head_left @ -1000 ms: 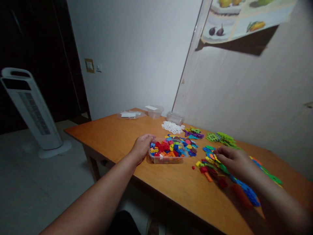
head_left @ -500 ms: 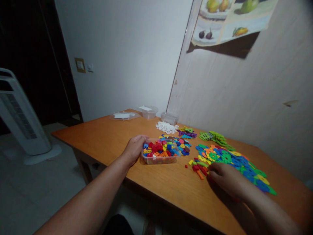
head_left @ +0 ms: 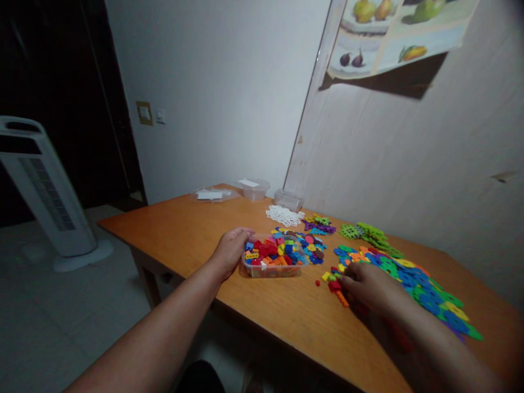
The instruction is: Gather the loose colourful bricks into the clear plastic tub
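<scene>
Brick tub (head_left: 274,272), against left hand (head_left: 231,251), right hand (head_left: 368,282) apart

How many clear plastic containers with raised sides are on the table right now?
3: the box of bricks beside the left hand, the round tub at the back, and the rectangular container to the tub's right. Others could be hidden behind these.

A white tower appliance (head_left: 47,191) stands on the floor (head_left: 36,311) — a fruit poster (head_left: 385,35) hangs on the wall (head_left: 401,158).
</scene>
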